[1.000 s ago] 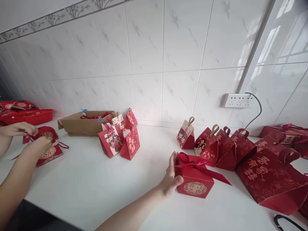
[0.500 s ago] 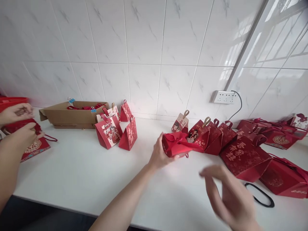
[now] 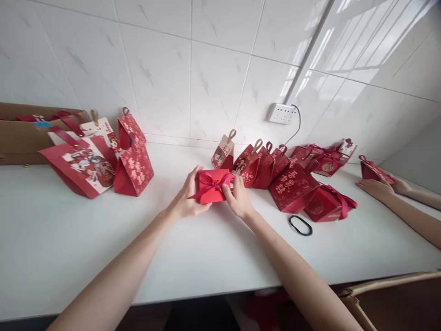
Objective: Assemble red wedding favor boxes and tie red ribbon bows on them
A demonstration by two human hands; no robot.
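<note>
both forearms (image 3: 124,262) are slender, bare and smooth as far as they show, tapering to narrow bare wrists (image 3: 170,213) and slim, ungloved fingers (image 3: 228,194).

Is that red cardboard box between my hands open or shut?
Shut: the red cardboard box has its top covered, a crimson fabric ribbon tied over it.

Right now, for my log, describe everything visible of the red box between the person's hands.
The red box looks like card, with a crimson ribbon bowed on top. Its top faces the camera. The left hand holds its left side, the right hand its right, touching the ribbon. Whether it touches the table is unclear.
</note>
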